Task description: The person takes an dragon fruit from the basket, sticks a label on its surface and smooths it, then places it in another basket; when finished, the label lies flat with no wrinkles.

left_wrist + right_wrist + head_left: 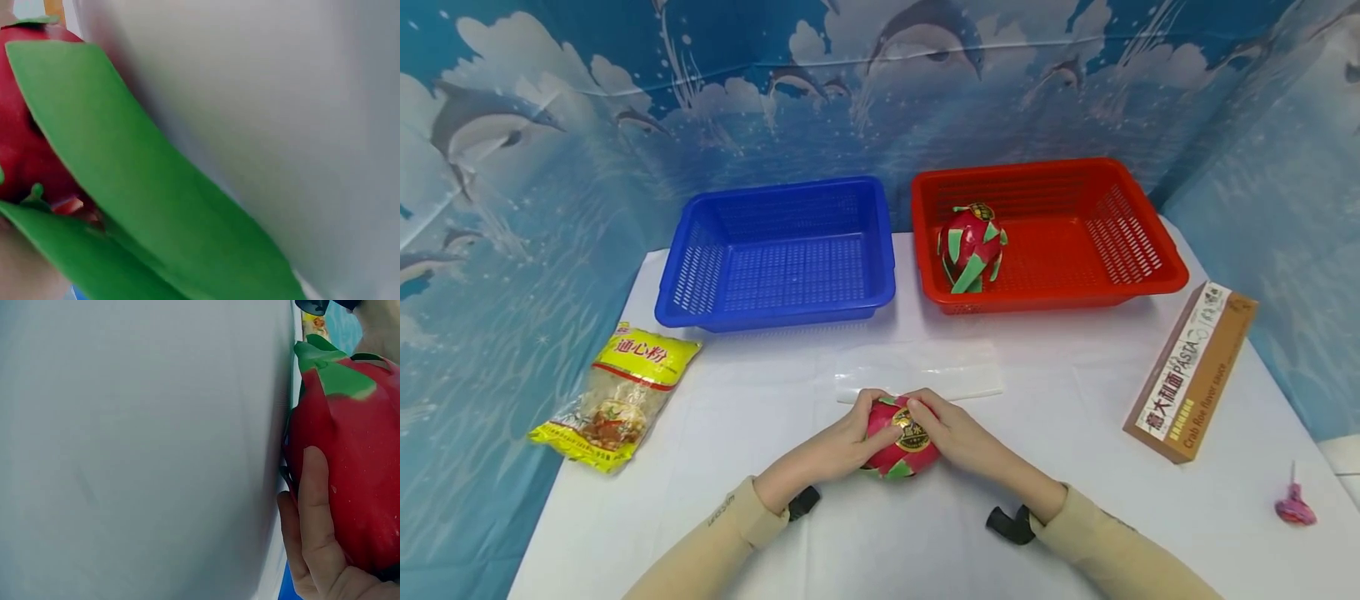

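Between both hands a red dragon fruit (895,460) with green scales and a dark gold sticker is held at the front middle of the table. My left hand (844,442) grips its left side, thumb across the front by the sticker. From the other side my right hand (961,435) grips it, thumb on its upper right. The right wrist view shows fingers (317,512) pressed along the red skin. Long green scales (137,169) fill much of the left wrist view. Behind the fruit lies a flat clear plastic bag (925,367).
A blue basket (775,315) stands back left. A red basket (1060,296) at back right holds another dragon fruit (973,246). A yellow pasta bag (621,396) lies left; a brown pasta box (1191,371) and a pink-wrapped lollipop (1295,506) lie right.
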`<state>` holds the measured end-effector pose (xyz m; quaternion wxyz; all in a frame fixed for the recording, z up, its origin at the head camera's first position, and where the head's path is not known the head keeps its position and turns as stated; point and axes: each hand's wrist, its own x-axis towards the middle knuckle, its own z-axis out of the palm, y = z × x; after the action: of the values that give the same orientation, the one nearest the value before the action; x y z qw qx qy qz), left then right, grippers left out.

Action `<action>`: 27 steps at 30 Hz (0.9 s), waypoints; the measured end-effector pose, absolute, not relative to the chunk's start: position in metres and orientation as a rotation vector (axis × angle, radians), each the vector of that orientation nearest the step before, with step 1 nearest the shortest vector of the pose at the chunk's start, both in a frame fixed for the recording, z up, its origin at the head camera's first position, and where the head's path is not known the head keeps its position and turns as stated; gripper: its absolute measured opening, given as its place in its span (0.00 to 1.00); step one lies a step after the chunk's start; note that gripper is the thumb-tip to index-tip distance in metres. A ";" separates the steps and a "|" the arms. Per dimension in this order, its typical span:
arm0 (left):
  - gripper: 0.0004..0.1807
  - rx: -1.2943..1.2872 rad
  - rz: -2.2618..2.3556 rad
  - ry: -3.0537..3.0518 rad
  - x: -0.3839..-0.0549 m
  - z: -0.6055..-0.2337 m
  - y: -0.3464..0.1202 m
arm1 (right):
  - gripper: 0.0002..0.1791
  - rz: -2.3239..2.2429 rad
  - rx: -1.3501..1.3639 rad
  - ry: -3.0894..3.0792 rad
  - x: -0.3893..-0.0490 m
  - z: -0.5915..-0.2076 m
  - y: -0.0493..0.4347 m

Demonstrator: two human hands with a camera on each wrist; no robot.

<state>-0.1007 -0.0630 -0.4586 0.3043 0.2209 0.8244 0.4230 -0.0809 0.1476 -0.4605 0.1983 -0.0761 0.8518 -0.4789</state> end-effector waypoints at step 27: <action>0.26 0.184 1.218 2.418 -0.089 -0.455 -0.034 | 0.20 -1.330 -0.203 2.373 -0.083 -0.460 0.144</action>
<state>-0.0895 -0.0342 -0.4546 0.2125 0.0663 0.8707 0.4385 -0.0834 0.1441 -0.4596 0.2055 -0.0727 0.8514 -0.4770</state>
